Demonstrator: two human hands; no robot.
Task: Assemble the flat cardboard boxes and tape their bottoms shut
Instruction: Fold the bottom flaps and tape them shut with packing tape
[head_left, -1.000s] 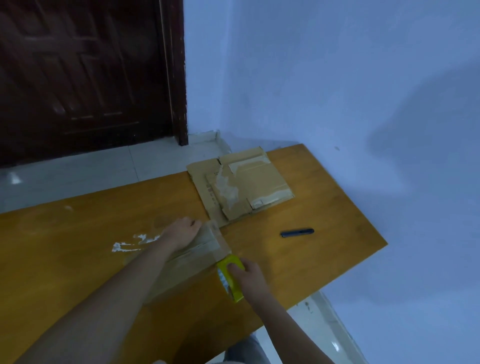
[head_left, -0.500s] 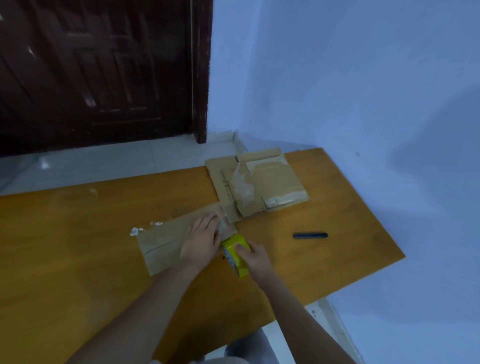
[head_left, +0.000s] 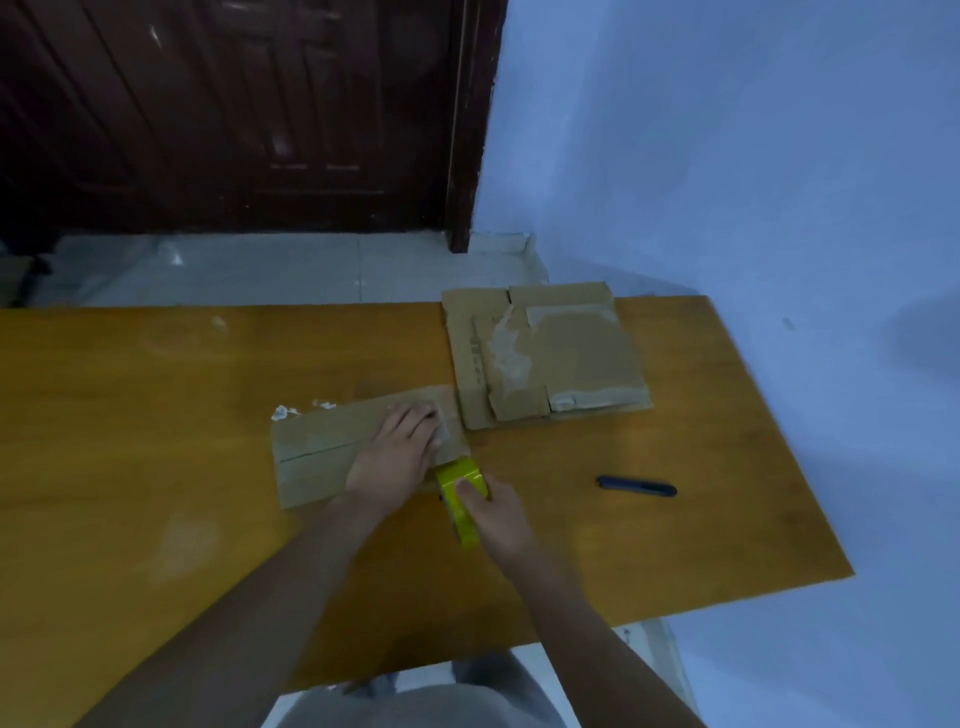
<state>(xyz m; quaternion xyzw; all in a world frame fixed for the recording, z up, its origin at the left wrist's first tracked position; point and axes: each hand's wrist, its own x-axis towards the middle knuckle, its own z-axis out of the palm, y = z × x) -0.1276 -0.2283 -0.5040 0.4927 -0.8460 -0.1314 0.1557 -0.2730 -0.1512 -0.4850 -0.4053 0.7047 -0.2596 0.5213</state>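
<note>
Cardboard box (head_left: 332, 447) lies flat on my orange table (head_left: 130, 415), tape roll at its right end.
My left hand (head_left: 397, 457) presses it with straight fingers; just right, my right hand (head_left: 498, 512) grips the yellow tape roll (head_left: 460, 493). Farther right sit flattened boxes (head_left: 550, 358) and a dark utility knife (head_left: 636, 487).

Dim, blue-tinted indoor light; soft overall blur, wide-angle bending at edges, faint glare on door (head_left: 234, 119), soft shadow on wall (head_left: 753, 156).

Plain home room, dark panelled door (head_left: 249, 114), tiled floor (head_left: 291, 270), wooden table (head_left: 130, 415)
</note>
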